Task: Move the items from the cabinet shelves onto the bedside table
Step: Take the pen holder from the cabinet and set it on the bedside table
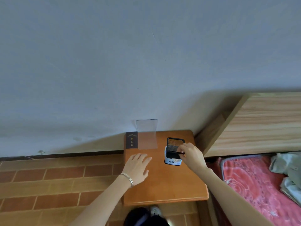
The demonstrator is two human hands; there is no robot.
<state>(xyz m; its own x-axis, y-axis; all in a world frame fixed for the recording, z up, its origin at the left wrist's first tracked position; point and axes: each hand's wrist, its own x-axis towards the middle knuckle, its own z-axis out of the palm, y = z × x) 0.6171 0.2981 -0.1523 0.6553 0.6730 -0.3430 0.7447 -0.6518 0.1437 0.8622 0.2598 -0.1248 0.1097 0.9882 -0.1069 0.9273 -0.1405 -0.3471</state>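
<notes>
A wooden bedside table (pixel 164 183) stands against the wall. On its right part stands a black mesh pen holder (pixel 175 145) with a white label at its base. My right hand (pixel 192 154) pinches the holder's front rim. My left hand (pixel 138 165) lies flat on the table's left side, fingers apart, holding nothing. At the back left, a dark brown booklet (pixel 131 140) with gold lettering leans at the wall, beside a clear plastic stand (pixel 147 134). The cabinet shelves are out of view.
A wooden bed headboard (pixel 260 124) rises right of the table, with a red patterned blanket (pixel 254 181) and grey-green clothing (pixel 290 170) on the bed. Brown tiled floor (pixel 57 180) spreads to the left. A shoe (pixel 155 211) shows below the table's front edge.
</notes>
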